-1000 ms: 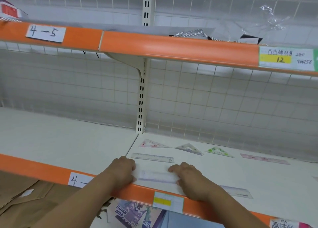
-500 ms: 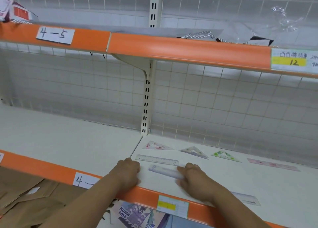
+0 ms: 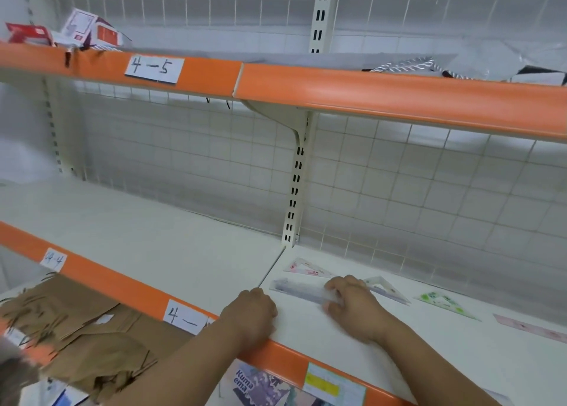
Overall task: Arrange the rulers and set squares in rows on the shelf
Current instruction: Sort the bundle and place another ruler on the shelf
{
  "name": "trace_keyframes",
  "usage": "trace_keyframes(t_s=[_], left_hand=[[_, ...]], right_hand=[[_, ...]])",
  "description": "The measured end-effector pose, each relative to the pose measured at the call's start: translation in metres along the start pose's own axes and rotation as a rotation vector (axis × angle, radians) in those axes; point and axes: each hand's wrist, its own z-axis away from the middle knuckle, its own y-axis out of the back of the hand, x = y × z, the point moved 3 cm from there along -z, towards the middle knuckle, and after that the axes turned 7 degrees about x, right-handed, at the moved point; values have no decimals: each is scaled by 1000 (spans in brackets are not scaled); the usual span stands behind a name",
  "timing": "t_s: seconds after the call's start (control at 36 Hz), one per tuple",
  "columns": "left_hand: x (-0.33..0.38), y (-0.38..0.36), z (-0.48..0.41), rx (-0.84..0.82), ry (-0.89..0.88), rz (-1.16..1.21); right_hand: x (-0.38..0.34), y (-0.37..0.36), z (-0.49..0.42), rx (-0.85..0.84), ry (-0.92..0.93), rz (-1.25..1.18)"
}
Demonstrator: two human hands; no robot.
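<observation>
Our right hand (image 3: 352,307) lies on the white shelf board (image 3: 310,332) with its fingers curled round the right end of a clear plastic ruler with purple print (image 3: 302,290), thumb underneath. The ruler runs out leftward from this hand, along the shelf; it is blurred, and we cannot tell whether its far end touches the board. Our left hand (image 3: 250,316) rests to the left of the right hand, at the front of the shelf just behind the orange edge strip (image 3: 276,355), its fingers tucked under in a loose fist, and we see nothing in it.

Beyond the held ruler, further from us than either hand, a clear set square with pink print (image 3: 308,269) lies flat. Just beside the right hand on its right, partly hidden by the knuckles, lies a clear set square with pale print (image 3: 388,290). Further right lies a clear set square with green print (image 3: 445,304), and well to the right of that a long pink ruler (image 3: 534,329).

Below the left wrist a white paper label marked "4 —" (image 3: 181,316) sits on the edge strip, and under the right forearm a yellow price tag (image 3: 325,385)
</observation>
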Motion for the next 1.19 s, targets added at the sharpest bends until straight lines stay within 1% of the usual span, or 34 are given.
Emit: trace_keyframes(t_s=[0.25, 0.44, 0.75, 0.92, 1.19], left_hand=[[-1, -3, -3, 3, 22, -3], [-1, -3, -1, -6, 24, -11], [-1, -4, -3, -17, 28, -21], [-1, -4, -4, -29, 12, -62], [-1, -7, -5, -15, -1, -84]], right_hand=[[0, -10, -20, 23, -9, -14], [2, -18, -27, 17, -18, 24], [6, -23, -30, -40, -52, 41], [4, -21, -29, -36, -48, 44], [-2, -17, -20, -12, -32, 117]])
